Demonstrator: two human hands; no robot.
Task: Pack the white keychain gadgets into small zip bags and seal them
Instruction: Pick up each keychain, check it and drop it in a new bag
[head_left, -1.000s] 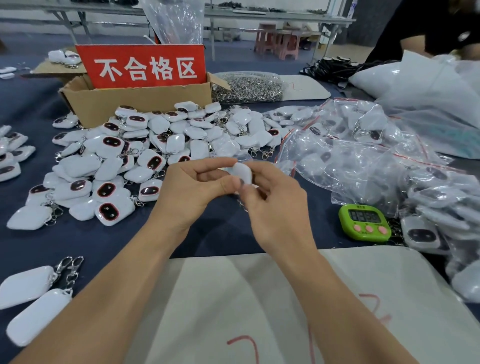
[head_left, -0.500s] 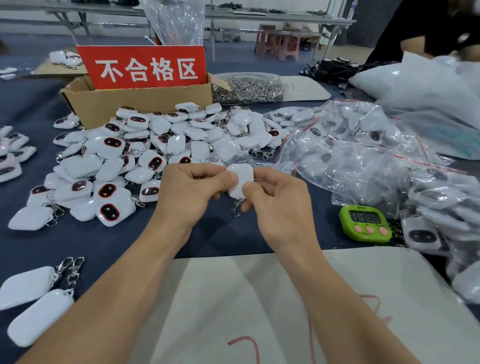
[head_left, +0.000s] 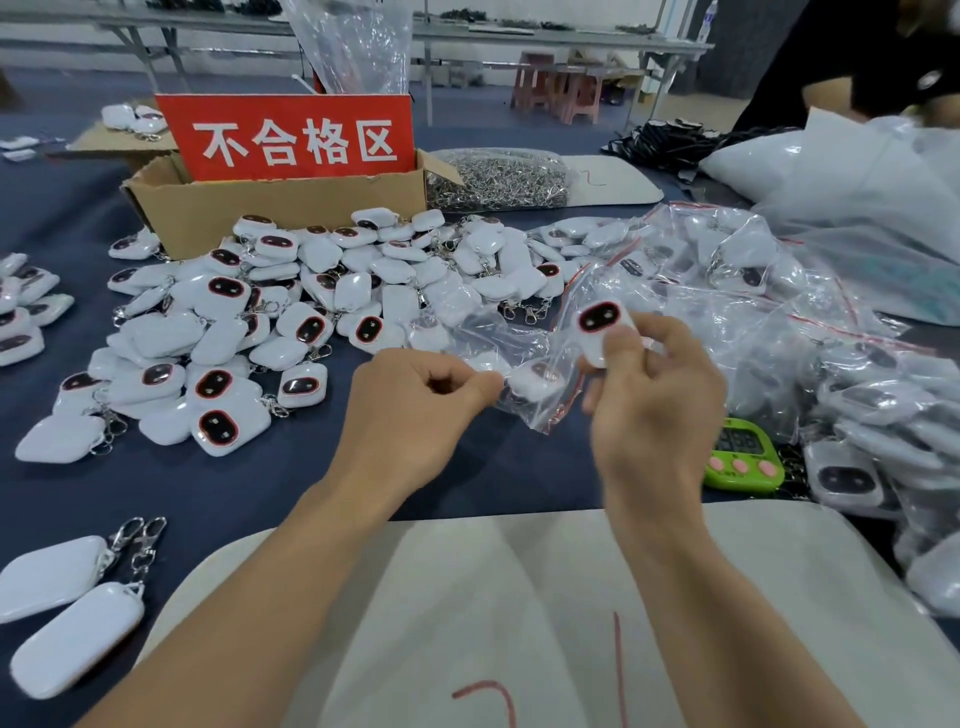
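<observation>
Green timer (head_left: 744, 457) sits at the right, cardboard box (head_left: 275, 210) with its red sign (head_left: 291, 137) behind, metal clasps bagged (head_left: 498, 176) beside it.

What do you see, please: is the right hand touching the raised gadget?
Touching: the head view shows the right hand pinching the gadget by its lower half.

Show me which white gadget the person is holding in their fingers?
The white gadget pinched in the right hand, dark red-rimmed face showing. The left hand grips only a clear zip bag; the pile of gadgets lies on the table.

White gadgets (head_left: 291, 332), red sign (head_left: 291, 137), green timer (head_left: 743, 457)
</observation>
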